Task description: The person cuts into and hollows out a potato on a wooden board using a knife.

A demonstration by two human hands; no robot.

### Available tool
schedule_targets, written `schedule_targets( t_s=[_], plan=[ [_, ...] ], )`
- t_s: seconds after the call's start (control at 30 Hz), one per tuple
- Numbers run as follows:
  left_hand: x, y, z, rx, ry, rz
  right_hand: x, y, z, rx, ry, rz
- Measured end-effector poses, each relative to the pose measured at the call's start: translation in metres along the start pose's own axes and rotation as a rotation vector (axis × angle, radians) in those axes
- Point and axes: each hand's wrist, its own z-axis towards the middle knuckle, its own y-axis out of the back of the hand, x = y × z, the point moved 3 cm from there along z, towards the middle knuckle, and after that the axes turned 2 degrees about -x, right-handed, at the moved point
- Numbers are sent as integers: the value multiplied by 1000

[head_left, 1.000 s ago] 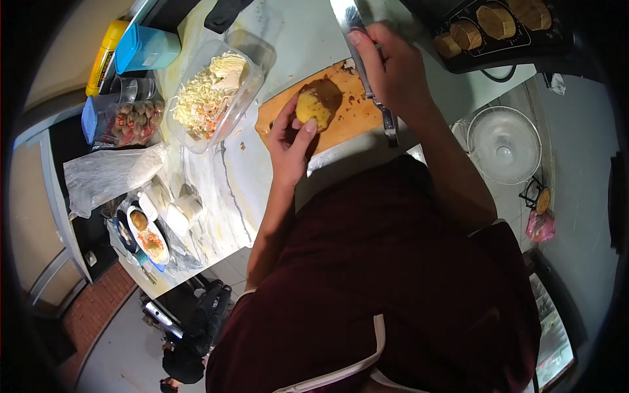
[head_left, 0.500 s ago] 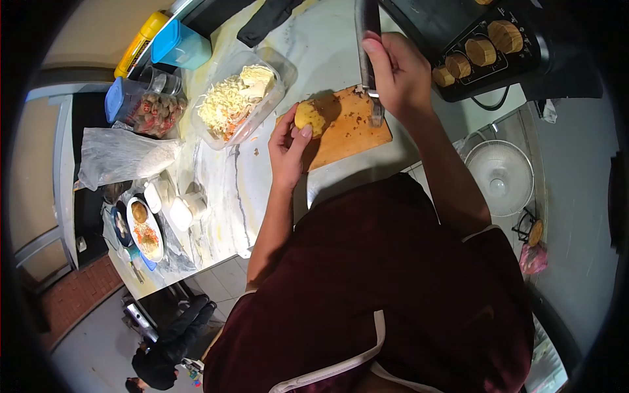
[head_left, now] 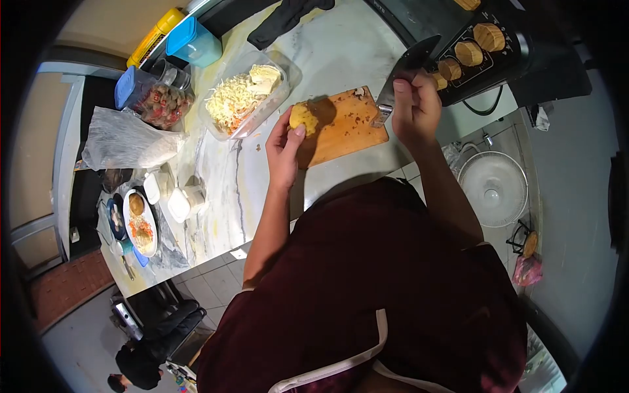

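My left hand (head_left: 285, 154) is closed around a yellow peeled potato (head_left: 303, 119) with dark specks, raised over the left end of the wooden cutting board (head_left: 344, 144). Brown bits of peel dot the board. In my right hand (head_left: 417, 111) is a knife (head_left: 413, 57). Its broad dark blade points toward the far right, and a shiny metal part sticks out below my fingers over the board's right edge. The knife and potato are apart. Just beyond the potato stands a clear plastic container (head_left: 237, 134) of shredded cabbage (head_left: 229, 98).
A black appliance with wooden knobs (head_left: 468, 54) stands at the far right. A white colander (head_left: 493, 187) is at right. To the left are a jar of brown pieces (head_left: 160, 105), a plastic bag (head_left: 128, 141) and an oval plate (head_left: 151, 223). Another person (head_left: 139, 367) is at lower left.
My right hand has shifted slightly right and tilted the knife, so its broad side shows and its tip points right. The left hand still holds the potato. The view has moved slightly.
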Motion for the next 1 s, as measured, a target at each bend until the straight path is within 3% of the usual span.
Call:
schedule_targets(
  t_s=[0.23,0.47,0.57,0.63,0.67,0.73,0.77,0.8,0.87,1.0],
  plan=[
    [-6,0,-1,20,-32,-28,-20,2,-25,169,-293,119],
    [0,1,-4,44,-14,-40,-38,-5,-44,204,-211,197],
    [2,0,-2,160,17,-148,-39,-12,-43,184,-288,251],
    [2,-1,-3,187,37,-163,-26,-15,-28,184,-445,105],
    [1,-3,-2,213,55,-177,-21,-17,-21,185,-444,106],
    [1,-5,-2,213,65,-202,-4,-20,-9,246,-137,-95],
    [1,-7,-3,214,72,-229,-1,-20,-12,309,-333,-83],
    [0,-9,-3,210,76,-229,3,-20,-14,312,-338,-83],
    [-1,-13,-2,214,108,-264,5,-20,-23,386,-559,-47],
    [1,-20,-1,226,150,-294,3,-24,-33,413,-637,13]
  ],
)
